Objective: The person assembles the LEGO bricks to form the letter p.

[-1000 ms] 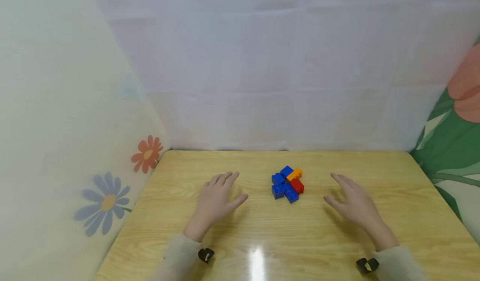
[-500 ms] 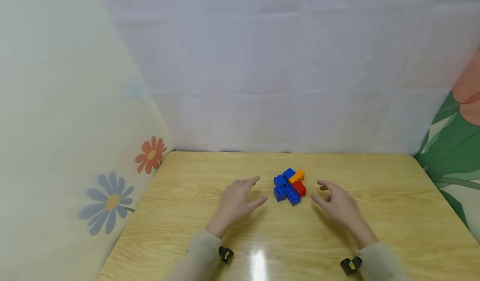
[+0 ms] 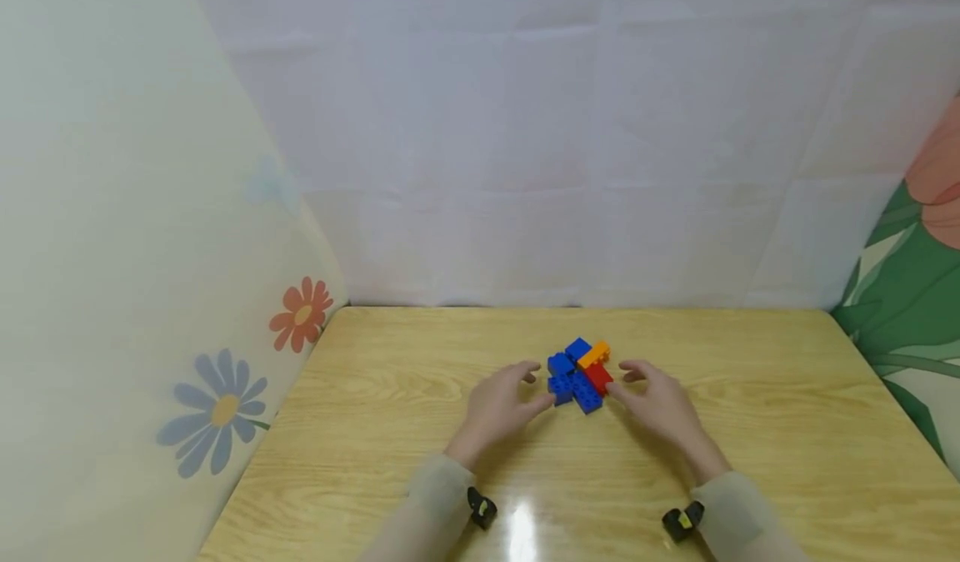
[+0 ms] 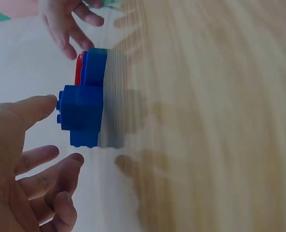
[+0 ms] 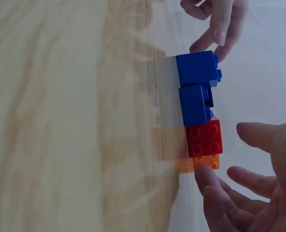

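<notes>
Several toy building bricks lie in a tight cluster on the wooden table. Four-stud and longer blue bricks [image 3: 587,393] make up most of it, with a red brick [image 3: 598,377] and an orange brick [image 3: 596,353] on the right side. From the left comes my left hand [image 3: 501,405], fingers loosely bent, its thumb tip close to the front-left blue brick [image 4: 82,108]. Across from it, my right hand [image 3: 662,403] curves loosely beside the red brick. In the right wrist view, its fingertips overlap the orange brick [image 5: 211,159]. Neither hand grips a brick.
A light wood table [image 3: 420,337] lies beneath the bricks, with a glare spot near its front. White cloth [image 3: 480,170] hangs behind its back edge. Flower-printed panels [image 3: 225,412] flank both sides. Dark wristbands [image 3: 482,509] sit at the sleeve cuffs.
Both hands have moved inward to either side of the brick cluster, left hand rightward and right hand leftward. Their fingers are more bent than before. The bricks keep their arrangement.
</notes>
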{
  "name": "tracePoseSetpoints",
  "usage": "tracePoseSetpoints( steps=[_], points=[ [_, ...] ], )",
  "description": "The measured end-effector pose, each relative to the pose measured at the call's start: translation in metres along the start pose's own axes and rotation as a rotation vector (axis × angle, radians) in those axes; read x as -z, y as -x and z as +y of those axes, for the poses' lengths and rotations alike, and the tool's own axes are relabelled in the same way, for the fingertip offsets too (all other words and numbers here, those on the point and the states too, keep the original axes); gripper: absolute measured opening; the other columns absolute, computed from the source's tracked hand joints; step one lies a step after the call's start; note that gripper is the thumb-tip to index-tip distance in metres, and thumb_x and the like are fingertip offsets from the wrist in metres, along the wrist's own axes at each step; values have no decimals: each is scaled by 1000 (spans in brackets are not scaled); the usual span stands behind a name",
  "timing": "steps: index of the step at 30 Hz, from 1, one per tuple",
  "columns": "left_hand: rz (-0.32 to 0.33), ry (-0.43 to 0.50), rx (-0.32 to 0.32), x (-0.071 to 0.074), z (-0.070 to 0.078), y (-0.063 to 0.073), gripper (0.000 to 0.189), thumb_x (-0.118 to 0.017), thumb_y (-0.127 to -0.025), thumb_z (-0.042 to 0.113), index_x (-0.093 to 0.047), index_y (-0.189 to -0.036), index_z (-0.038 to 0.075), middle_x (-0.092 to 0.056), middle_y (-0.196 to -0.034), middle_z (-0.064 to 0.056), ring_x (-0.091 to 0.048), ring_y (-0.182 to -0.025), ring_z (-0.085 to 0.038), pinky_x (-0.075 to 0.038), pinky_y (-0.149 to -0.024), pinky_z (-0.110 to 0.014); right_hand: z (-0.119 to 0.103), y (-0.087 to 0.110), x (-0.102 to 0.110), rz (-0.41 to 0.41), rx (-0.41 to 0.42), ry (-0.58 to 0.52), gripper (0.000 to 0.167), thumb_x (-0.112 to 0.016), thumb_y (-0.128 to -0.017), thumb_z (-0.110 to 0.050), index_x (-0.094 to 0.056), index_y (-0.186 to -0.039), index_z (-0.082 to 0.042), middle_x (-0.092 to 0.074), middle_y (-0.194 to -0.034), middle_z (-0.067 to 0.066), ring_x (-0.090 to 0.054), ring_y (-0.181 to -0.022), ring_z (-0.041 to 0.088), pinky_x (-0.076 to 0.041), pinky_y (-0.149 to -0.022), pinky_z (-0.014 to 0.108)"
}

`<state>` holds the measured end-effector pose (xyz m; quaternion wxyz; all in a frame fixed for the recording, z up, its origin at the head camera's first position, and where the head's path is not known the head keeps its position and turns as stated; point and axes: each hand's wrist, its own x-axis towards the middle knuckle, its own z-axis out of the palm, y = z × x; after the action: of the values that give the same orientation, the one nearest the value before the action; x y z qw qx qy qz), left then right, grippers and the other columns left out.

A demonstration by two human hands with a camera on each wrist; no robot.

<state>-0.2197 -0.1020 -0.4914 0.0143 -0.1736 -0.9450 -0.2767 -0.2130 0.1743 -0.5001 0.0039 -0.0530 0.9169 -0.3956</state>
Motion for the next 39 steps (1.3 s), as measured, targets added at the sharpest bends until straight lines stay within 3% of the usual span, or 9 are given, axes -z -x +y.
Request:
tracePoseSetpoints(
  steps=[9,16,24,31,34,39],
  points=[
    [-8,88,85,-11,8,-8,52,-80,-89,50,-71,-129,17,-74,-113,3,-68,-103,-19,-53,-87,-44,-3,-9,-9,-35,-24,2,52,-71,-99,-41,-63,-136,-6,-69,-125,14,-63,-116,38,-48,-97,60],
    [-18,97,92,-15,9,-11,47,-81,-89,47,-73,-126,19,-74,-117,2,-68,-110,-22,-51,-94,-48,-6,-14,-12,-70,-41,8,52,-72,-98,-42,-64,-135,-7,-69,-123,14,-63,-115,37,-48,-99,58],
    [-18,93,97,-17,10,-13,47,-82,-87,47,-75,-125,19,-74,-116,3,-66,-113,-24,-50,-94,-49,-8,-20,-14,-90,-59,4,43,-77,-95,-39,-68,-125,-9,-69,-110,5,-62,-97,23,-50,-86,46],
    [-19,89,104,-17,10,-13,47,-83,-88,45,-75,-126,19,-74,-118,3,-66,-114,-24,-50,-94,-49,-7,-20,-14,-85,-73,-10,41,-74,-97,-33,-67,-130,-9,-69,-107,5,-58,-82,21,-47,-70,36],
    [-19,95,107,-17,11,-13,47,-83,-88,45,-74,-126,19,-73,-120,2,-66,-115,-25,-50,-95,-49,-6,-19,-13,-72,-74,-3,42,-73,-98,-34,-67,-132,-10,-69,-110,5,-59,-85,22,-47,-72,38],
    [-23,106,114,-16,12,-12,46,-83,-88,43,-74,-125,18,-74,-114,3,-66,-111,-24,-50,-94,-49,-4,-15,-7,-43,-49,23,41,-72,-98,-34,-68,-131,-10,-71,-120,11,-64,-106,30,-49,-89,52]
  ],
)
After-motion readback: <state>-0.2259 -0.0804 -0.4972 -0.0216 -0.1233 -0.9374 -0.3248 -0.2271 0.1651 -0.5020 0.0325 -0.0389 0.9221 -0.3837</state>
